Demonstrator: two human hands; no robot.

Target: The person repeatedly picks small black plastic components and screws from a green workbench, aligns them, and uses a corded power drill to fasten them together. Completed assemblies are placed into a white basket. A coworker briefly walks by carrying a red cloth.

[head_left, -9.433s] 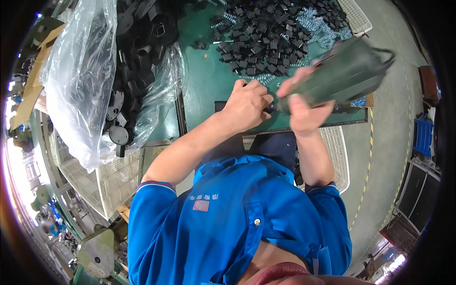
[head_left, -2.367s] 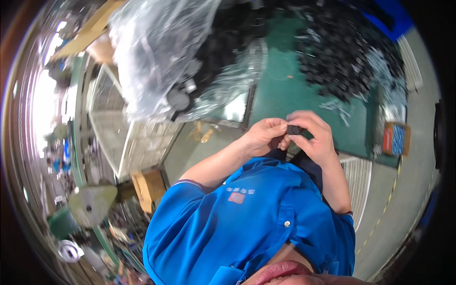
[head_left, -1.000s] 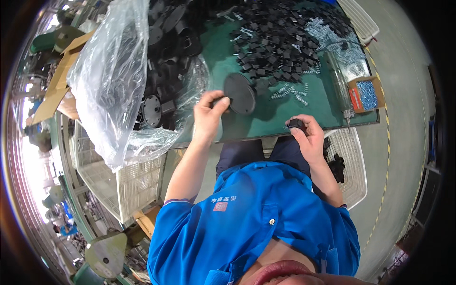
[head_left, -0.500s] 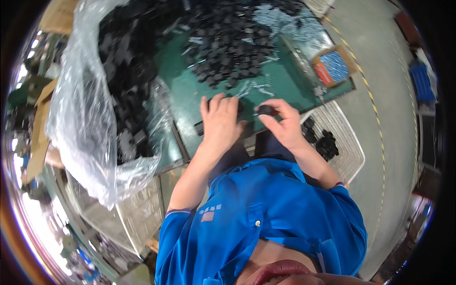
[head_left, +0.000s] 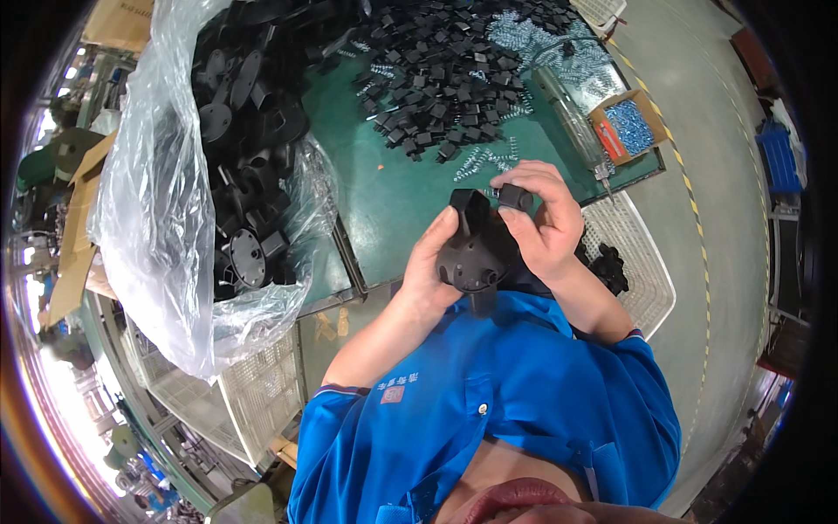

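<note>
The left hand [head_left: 429, 271] was raised in front of the blue-shirted chest, its fingers wrapped around the back of a round black plastic housing [head_left: 471, 249], thumb up along the housing's left edge. The right hand [head_left: 543, 223] sat just beside it, the two hands close together above the near edge of the table. Its thumb and fingertips pinched a small black plastic block [head_left: 515, 197], which was held against the upper right rim of the housing. Both forearms rose from the lower part of the view, bent at the elbow.

Under the hands lay a green work mat [head_left: 393, 188] on the table. To the right of the right wrist, a white wire basket [head_left: 642, 271] held a few black parts. Left of the mat, a large clear plastic bag [head_left: 157, 201] lay open, stuffed with more black round housings. Further off, a heap of small black plastic blocks [head_left: 445, 79] covered the mat, with loose metal springs [head_left: 476, 162] scattered along its near edge. An open cardboard box of blue-tinted screws [head_left: 624, 127] stood at the far right corner.
</note>
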